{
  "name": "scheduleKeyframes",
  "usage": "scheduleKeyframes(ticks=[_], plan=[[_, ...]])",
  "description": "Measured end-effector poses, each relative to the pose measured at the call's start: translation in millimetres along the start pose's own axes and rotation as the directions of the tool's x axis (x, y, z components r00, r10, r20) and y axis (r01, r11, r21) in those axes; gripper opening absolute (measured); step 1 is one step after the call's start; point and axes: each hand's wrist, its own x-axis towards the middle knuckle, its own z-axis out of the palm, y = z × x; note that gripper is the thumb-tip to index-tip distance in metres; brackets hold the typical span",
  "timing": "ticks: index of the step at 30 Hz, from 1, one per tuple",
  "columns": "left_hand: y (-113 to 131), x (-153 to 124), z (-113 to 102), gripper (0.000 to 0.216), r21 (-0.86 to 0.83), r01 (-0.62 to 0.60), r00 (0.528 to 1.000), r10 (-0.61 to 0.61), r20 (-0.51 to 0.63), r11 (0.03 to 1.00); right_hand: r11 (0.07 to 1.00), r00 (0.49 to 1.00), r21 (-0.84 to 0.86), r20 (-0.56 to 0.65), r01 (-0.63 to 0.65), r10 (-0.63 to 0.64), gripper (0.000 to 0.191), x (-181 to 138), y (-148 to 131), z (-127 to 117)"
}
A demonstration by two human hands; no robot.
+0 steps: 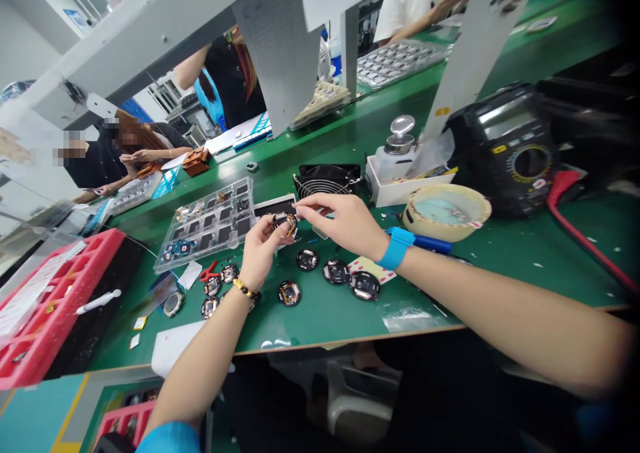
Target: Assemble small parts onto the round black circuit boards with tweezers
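Observation:
Between the thumb and fingers of my left hand (pixel 260 250) is a small round electronic module (pixel 285 224), black-rimmed with copper-coloured parts. My right hand (pixel 345 220), wearing a blue wrist strap (pixel 397 248), has thumb and forefinger pinched just right of the module; whatever they hold is too small to make out. Below the hands lie more round modules, one with copper-coloured parts (pixel 289 293) and darker ones (pixel 307 260) to its right. Several others (pixel 212 286) sit left of my left wrist, beside red tweezers or a clip (pixel 208 271).
A clear compartment tray (pixel 205 223) stands behind my left hand. At the back are a black fan (pixel 327 180) and a pump bottle (pixel 395 153). A tape roll (pixel 447 213) and multimeter (pixel 505 150) stand right; a red tray (pixel 55 306) is left. Co-workers sit beyond the frame.

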Motion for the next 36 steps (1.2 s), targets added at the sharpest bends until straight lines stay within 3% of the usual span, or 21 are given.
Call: scheduleKeyframes(ticks=[19, 36], plan=[[-5, -5, -1, 0.021, 0.319, -0.165, 0.982, 0.187, -0.039, 0.933, 0.996, 0.993, -0.064, 0.102, 0.070, -0.063, 0.021, -3, 5, -1], [-10, -11, 2, 0.014, 0.380, -0.222, 0.967, 0.253, -0.031, 0.898, 1.000, 0.995, 0.005, 0.097, -0.004, 0.003, 0.020, -6, 3, 2]])
